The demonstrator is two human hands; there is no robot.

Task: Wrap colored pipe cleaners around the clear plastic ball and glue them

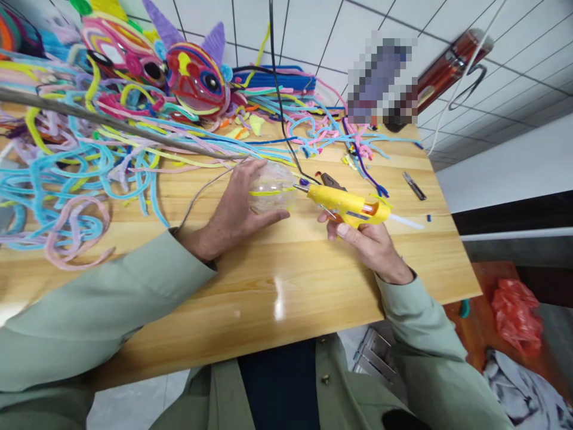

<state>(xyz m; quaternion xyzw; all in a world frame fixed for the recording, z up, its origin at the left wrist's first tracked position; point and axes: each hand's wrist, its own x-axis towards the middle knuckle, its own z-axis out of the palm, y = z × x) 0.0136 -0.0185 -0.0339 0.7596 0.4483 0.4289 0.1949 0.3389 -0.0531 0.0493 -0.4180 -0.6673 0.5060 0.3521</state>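
My left hand (242,203) is wrapped round the left side of a clear, round ball (271,186) with a thin yellow strip across its middle. From the right, my right hand (362,239) grips a yellow glue gun (349,204) by its handle. The gun's metal nozzle points left and is at the ball's right side; whether it touches the ball I cannot tell. A white glue stick (406,221) sticks out of the gun's rear. Just behind the gun lies a small brown object (331,180).
Tangled fuzzy stems (85,173) cover the wooden table's (250,304) left and back. Two decorated masks (197,77) stand at the back. A black cord (278,95) hangs behind the ball. A red thermos (456,65) and a small knife (414,186) are at the right.
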